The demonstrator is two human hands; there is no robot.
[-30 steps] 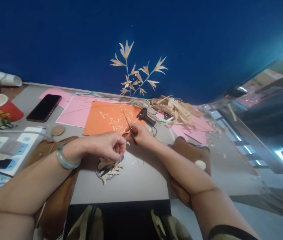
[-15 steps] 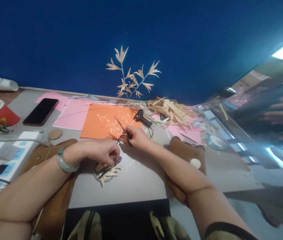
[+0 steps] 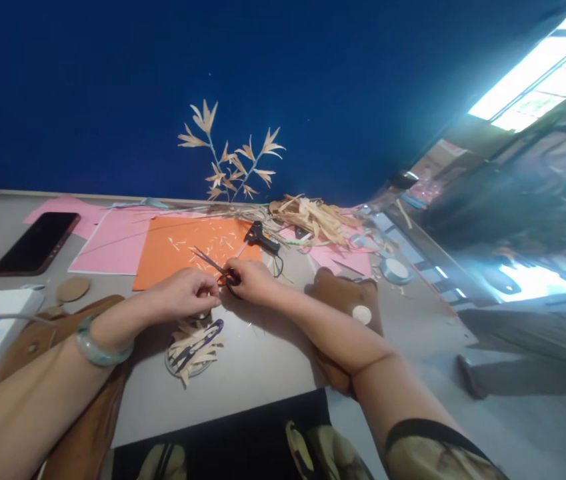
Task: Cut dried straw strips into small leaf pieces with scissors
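My right hand [image 3: 251, 281] is wrapped round the handles of dark scissors [image 3: 209, 260], whose blades stand apart and point up and left over the orange sheet [image 3: 155, 257]. Just left of it, my left hand [image 3: 191, 293] has thumb and fingers pinched together close to the scissors' handles; what they hold, if anything, is too small to make out. Below the left hand sits a small round dish [image 3: 169, 363] heaped with pale dried strips [image 3: 190, 353]. Dark tweezers [image 3: 197, 345] with a purple end lie across the strips.
Behind are a glue gun [image 3: 263, 238], a bundle of dried husks [image 3: 315, 220] and a branch with straw-coloured flowers [image 3: 233, 163]. A phone [image 3: 36, 243], pink sheets [image 3: 113, 243] and a power strip [image 3: 0, 327] lie left. A tape roll [image 3: 395, 271] is on the right.
My left hand has lifted off the dish and moved up beside the scissors, uncovering the tweezers. The right hand still grips the scissors. The view has swung right.
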